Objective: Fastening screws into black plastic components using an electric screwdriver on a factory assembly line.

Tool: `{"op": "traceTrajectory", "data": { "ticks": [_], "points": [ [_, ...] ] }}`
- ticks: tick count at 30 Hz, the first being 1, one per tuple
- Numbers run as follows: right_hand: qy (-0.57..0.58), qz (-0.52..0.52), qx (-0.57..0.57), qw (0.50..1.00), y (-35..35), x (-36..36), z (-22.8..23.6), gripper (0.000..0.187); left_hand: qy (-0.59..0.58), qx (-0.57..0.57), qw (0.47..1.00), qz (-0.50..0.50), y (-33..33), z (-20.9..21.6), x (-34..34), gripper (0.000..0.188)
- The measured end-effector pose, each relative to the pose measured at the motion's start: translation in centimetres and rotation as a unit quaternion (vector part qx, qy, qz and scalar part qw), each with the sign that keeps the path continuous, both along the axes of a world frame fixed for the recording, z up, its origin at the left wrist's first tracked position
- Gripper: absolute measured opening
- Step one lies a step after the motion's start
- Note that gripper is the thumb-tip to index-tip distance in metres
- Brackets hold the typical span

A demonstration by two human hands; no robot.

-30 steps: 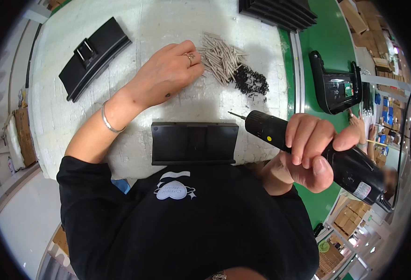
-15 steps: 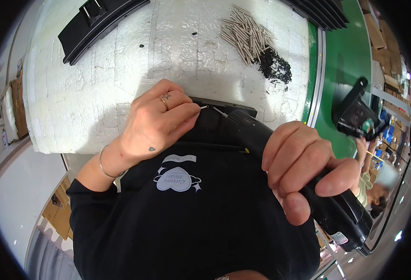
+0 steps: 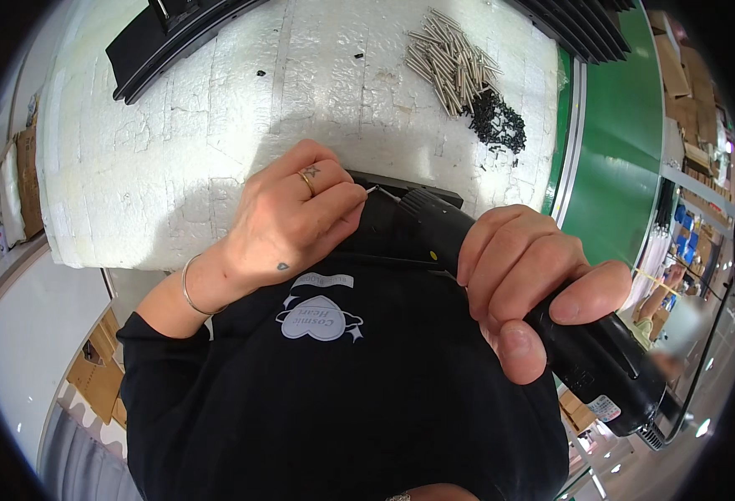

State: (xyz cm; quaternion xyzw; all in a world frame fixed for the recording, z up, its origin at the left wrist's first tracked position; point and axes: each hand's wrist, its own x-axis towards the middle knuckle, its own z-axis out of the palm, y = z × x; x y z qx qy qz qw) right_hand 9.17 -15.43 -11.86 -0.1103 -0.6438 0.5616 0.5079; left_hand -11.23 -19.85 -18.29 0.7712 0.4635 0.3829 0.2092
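My left hand [image 3: 294, 209] is closed in a pinch around a slim silver metal pin [image 3: 372, 190], of which only the end shows past the fingertips. A black electric screwdriver [image 3: 443, 224] lies in my right hand [image 3: 530, 284], fingers wrapped round its body. Its thin bit points left and up, right by the pin's end; whether the two touch is too small to tell. Behind and below the fingertips is a long black part [image 3: 434, 190], close against my front and partly hidden by my left hand and the screwdriver.
Silver pins [image 3: 453, 65] lie in a heap on the white foam-covered table [image 3: 167, 159], beside a pile of small black screws [image 3: 499, 125]. Black panels stand at far left [image 3: 175, 42] and far right [image 3: 576, 25]. A green surface [image 3: 610, 142] runs along the right, with a co-worker beyond.
The screwdriver's bit and the pin's end have come closer together, as my right hand shifted slightly left and up. A black object on the green surface, by a co-worker's hand, has gone from there.
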Motion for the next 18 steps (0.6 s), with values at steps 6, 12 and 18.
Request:
{"op": "traceTrajectory", "data": {
  "ticks": [6,12,18],
  "points": [
    [-0.029,0.051,0.023,0.998,1.1,-0.7,0.7,0.034,-0.017,-0.020,1.000,-0.015,-0.5,-0.4,0.0,0.024],
    [-0.089,0.108,0.033,0.990,2.1,-1.8,1.9,0.035,-0.025,-0.020,0.999,-0.031,-0.8,-0.8,0.3,0.023],
    [-0.089,0.087,0.026,0.992,1.6,-2.4,1.8,0.036,-0.022,-0.013,1.000,-0.016,-0.7,-0.7,0.8,0.016]
  ]
}}
